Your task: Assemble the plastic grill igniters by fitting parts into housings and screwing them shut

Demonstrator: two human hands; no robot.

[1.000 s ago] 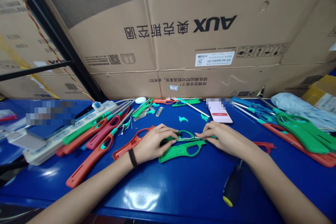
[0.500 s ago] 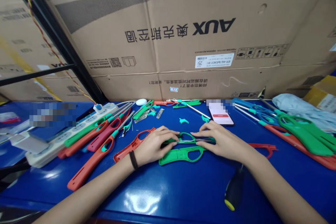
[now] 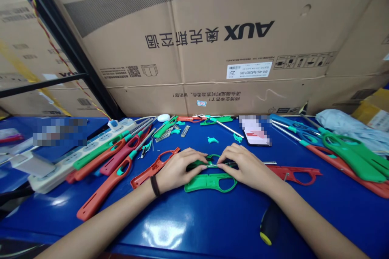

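Note:
On the blue table lies an open green lighter shell with wires and a metal tube inside. My left hand presses its left part, fingers curled on it. From the other side my right hand pinches the parts in the shell's middle. A second green shell half lies just in front of both hands. An orange-red shell half lies under my left wrist. Another red shell half lies behind my right wrist.
A black screwdriver with a yellow end lies near the front edge. Finished lighters are piled left and right. A phone, a white power strip and small loose parts sit further back. Large cardboard boxes wall the rear.
My right hand slid left along the green shell toward my left hand, uncovering the red shell half behind it. My left hand stayed in place.

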